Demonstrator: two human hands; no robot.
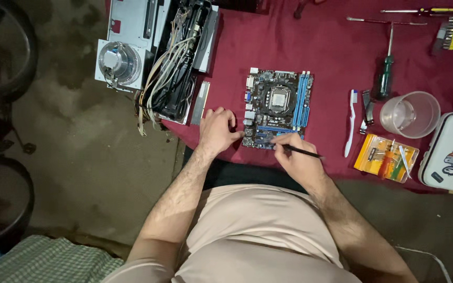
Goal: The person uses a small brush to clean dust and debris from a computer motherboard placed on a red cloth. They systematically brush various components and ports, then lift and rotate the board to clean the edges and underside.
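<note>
Matt red cloth (pixel 310 47); clear glossy plastic cup (pixel 410 114).

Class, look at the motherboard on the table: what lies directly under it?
The motherboard lies flat on a dark red cloth covering the table. Whatever is beneath the cloth, and directly under the board, is hidden.
</note>
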